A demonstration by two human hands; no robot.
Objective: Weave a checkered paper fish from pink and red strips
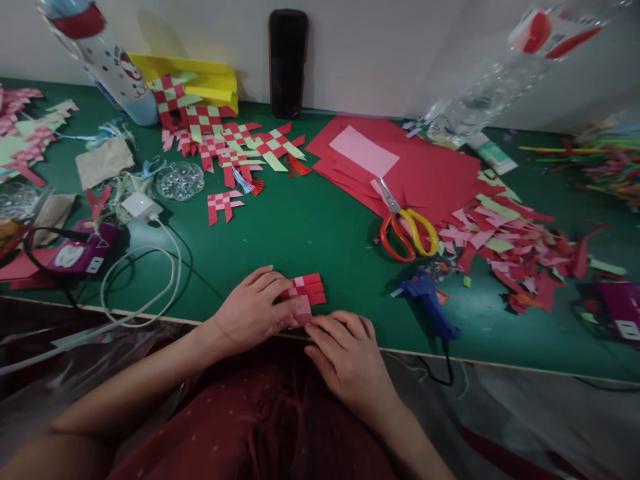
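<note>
At the table's front edge lies a small woven paper piece point(306, 291) of red and pink strips, with red strip ends pointing right. My left hand point(253, 305) presses on it from the left, its fingers over the weave and its thumb on the pink part. The fingertips of my right hand point(347, 353) pinch the lower edge of the pink strips. Part of the piece is hidden under my left fingers. A blue glue gun point(427, 303) lies to the right of my right hand, and scissors point(403, 227) with red and yellow handles lie beyond it.
Red paper sheets point(440, 173) and a heap of paper scraps point(510, 243) cover the right side. Finished woven paper fish point(225, 143) lie at the back left, near a bottle point(117, 73). A phone point(289, 63) leans on the wall. A white cable point(175, 267) loops at left.
</note>
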